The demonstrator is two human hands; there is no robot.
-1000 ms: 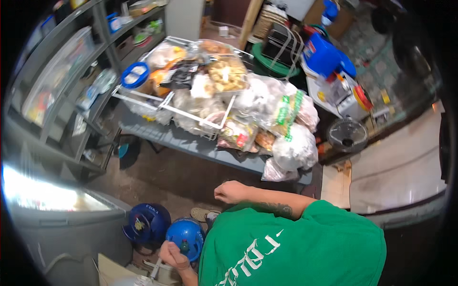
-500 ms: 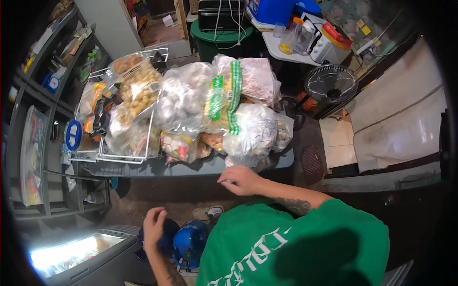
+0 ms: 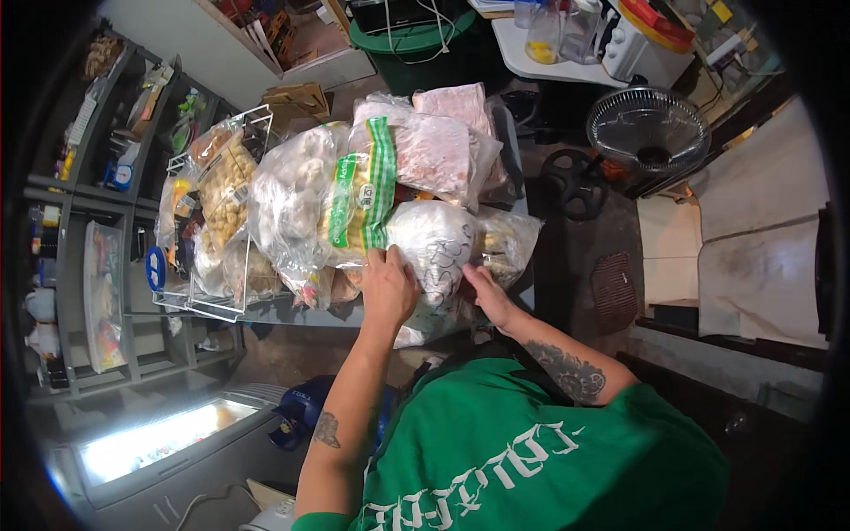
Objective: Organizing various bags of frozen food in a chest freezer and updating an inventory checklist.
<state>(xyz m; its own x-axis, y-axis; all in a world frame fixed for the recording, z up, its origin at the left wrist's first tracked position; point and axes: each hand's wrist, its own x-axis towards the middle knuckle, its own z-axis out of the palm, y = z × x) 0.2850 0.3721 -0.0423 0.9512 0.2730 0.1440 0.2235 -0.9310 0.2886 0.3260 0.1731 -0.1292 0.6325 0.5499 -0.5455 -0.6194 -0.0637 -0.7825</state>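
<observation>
A full white plastic bag (image 3: 432, 237) with dark handwriting on it lies at the near edge of the heaped table, between my hands. My left hand (image 3: 390, 285) has its curled fingers pressed into the bag's left side, by a green-and-yellow packet (image 3: 359, 199). Against the bag's lower right side is my right hand (image 3: 492, 299), thumb up and the other fingers partly hidden. Right of the white bag sits a clear bag of pale pieces (image 3: 506, 246). A flat pinkish frozen pack (image 3: 434, 150) lies behind it.
A white wire basket (image 3: 217, 310) with bagged food stands at the table's left, beside a clear bag of round white items (image 3: 297, 199). A fan (image 3: 651, 133) is at the right. Shelves (image 3: 80, 212) and a lit freezer (image 3: 168, 442) line the left.
Both hands have come up to the white bag; the left rose from beside the blue containers below the table, the right moved rightward. The view has shifted too.
</observation>
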